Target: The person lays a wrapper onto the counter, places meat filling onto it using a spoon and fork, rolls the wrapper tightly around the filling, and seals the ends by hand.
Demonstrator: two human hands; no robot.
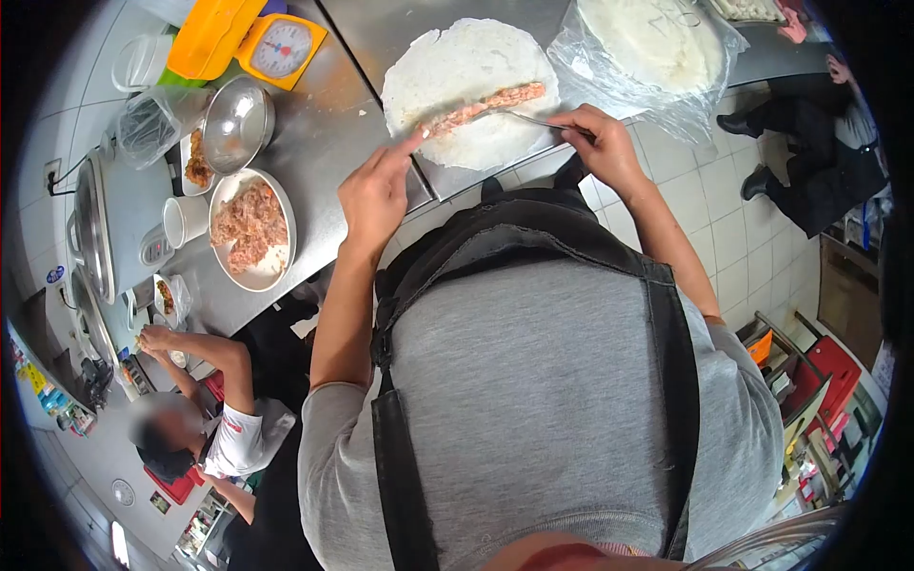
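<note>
A round white sheet of dough [466, 62] lies flat on the steel table. Across it runs a strip of pinkish minced filling [509, 96]. My right hand [595, 143] grips the handle of a metal utensil [533, 120], whose far end touches the strip near its middle. At the strip's left end, my left hand [379, 188] has its index finger stretched out, the fingertip touching the filling or the sheet beside it; the other fingers are partly curled and nothing shows in them.
Left stand a bowl of minced filling [249, 228], a steel bowl [238, 124] and an orange scale [282, 48]. More white sheets in plastic [652, 43] lie at the upper right. One person [243, 438] works at lower left; another's legs [795, 143] show at right.
</note>
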